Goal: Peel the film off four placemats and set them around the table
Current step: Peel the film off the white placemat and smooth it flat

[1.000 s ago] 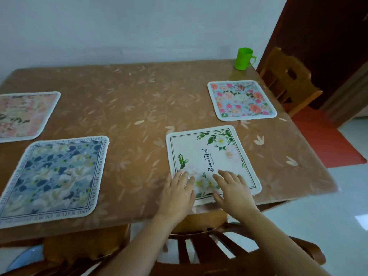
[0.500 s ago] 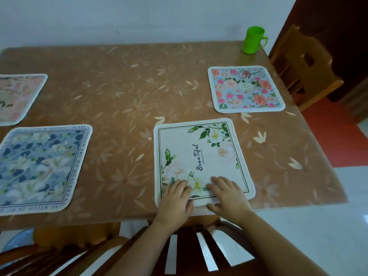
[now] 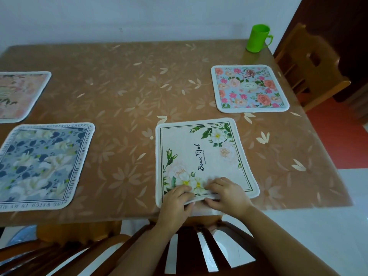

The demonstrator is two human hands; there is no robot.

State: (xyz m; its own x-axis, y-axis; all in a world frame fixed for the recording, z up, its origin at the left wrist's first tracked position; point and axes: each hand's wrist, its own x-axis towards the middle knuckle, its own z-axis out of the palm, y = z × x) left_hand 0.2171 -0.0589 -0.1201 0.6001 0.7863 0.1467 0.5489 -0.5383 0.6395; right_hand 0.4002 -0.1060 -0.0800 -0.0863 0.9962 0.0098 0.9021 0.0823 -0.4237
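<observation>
— Placemats: what had changed?
— Both hands slid back to the near edge of the white floral placemat (image 3: 203, 158) at the desk (image 3: 127, 92) front. The left hand (image 3: 177, 204) and right hand (image 3: 227, 194) pinched that edge, lifting it slightly.
— Meaning?
— Probably a final adjustment; three other mats (image 3: 249, 88) already lay placed.

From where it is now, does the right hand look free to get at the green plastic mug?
Probably not without leaning: the right hand is pinching the white placemat at the near edge, and the green plastic mug stands at the far corner.
</observation>
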